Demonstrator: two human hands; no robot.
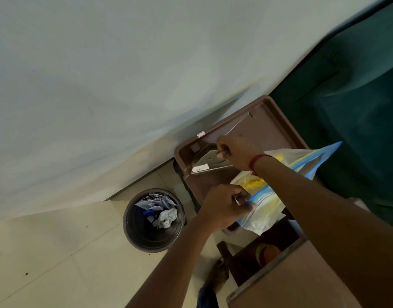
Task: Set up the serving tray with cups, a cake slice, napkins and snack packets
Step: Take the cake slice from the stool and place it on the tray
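A brown serving tray (277,127) lies tilted against the white wall, right of centre. In its near-left corner sits a clear plastic wedge-shaped box (210,162) with a white label; what is inside cannot be made out. My right hand (236,152), with a red thread at the wrist, pinches the top of that box. My left hand (223,204) grips the blue-striped edge of a clear zip bag (265,204) holding yellow packets. The bag lies over the tray's near edge, partly under my right forearm.
A dark round waste bin (154,220) with crumpled paper and cloth stands on the pale tiled floor, left of the tray. Dark green upholstery (357,85) fills the right. A brown tabletop (302,278) lies below my arms, with an orange and green bowl (268,252) under it. A foot (217,274) rests on the floor.
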